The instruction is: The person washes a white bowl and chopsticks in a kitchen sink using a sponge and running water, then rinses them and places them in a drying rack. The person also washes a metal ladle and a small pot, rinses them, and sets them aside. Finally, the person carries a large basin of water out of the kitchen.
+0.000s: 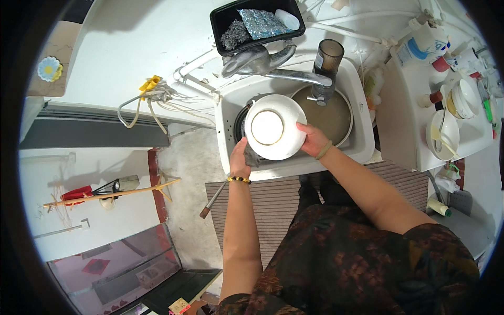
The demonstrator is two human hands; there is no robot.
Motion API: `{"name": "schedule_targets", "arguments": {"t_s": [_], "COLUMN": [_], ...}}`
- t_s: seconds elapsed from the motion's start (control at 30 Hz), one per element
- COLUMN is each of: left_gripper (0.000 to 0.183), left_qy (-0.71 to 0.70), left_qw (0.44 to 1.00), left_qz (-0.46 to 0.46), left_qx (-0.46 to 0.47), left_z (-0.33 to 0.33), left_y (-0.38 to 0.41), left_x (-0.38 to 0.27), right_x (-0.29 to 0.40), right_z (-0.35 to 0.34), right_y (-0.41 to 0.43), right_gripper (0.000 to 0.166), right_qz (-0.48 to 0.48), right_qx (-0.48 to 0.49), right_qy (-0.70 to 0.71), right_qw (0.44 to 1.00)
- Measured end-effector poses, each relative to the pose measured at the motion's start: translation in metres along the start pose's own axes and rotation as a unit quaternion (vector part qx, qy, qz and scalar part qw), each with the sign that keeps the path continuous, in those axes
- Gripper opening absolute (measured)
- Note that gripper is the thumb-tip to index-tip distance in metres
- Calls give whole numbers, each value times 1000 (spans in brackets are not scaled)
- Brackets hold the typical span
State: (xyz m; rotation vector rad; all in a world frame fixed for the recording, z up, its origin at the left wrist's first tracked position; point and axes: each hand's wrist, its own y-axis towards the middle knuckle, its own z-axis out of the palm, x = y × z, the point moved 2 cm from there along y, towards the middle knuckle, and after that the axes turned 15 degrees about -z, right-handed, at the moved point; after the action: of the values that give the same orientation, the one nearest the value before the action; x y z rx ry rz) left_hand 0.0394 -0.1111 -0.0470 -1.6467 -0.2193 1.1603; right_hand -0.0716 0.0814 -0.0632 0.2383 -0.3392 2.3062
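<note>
A white bowl (275, 145) is upside down between my two hands, its gold-lined foot ring facing up. My right hand (315, 140) grips the rim at the right. At the lower left edge, my left hand (240, 157) supports the bowl, its fingers partly hidden beneath. Both hands are over the white sink (366, 136). A dark pan (238, 125) lies under the bowl, mostly covered. A handle with a wooden tip (208, 206) sticks out over the sink's front edge. Right of the bowl stands a round basin (334, 126) of cloudy water.
The chrome faucet (291, 75) spans the sink's back, below a black tray (218, 29) with scouring pads. A brown pump bottle (328, 65) stands at the back right. Stacked bowls (466, 98) and a bowl with utensils (443, 145) are on the right counter (478, 138).
</note>
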Motion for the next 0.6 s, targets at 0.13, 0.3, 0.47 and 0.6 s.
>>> {"name": "schedule_targets", "arguments": {"t_s": [0.13,0.3,0.47,0.6], "left_gripper": [33,23,35,30], "left_qy": [55,439,342,504], "left_qw": [973,636,905,572], "left_qz": [222,628,246,645], "left_qx": [40,-87,-66,-47], "left_z": [24,112,40,141], "left_y": [-30,-53,34,-38], "left_x": [-34,-40,-69,-45], "right_x": [5,-5,-12,2], "right_z": [5,7,36,5], "right_y": [1,6,-9,10], "right_gripper": [33,29,29,28], "right_qz": [11,51,92,35], "right_qx": [-15,36,55,68], "right_qy": [-109,-162,-201,-142], "right_qw": [994,985,974,987]}}
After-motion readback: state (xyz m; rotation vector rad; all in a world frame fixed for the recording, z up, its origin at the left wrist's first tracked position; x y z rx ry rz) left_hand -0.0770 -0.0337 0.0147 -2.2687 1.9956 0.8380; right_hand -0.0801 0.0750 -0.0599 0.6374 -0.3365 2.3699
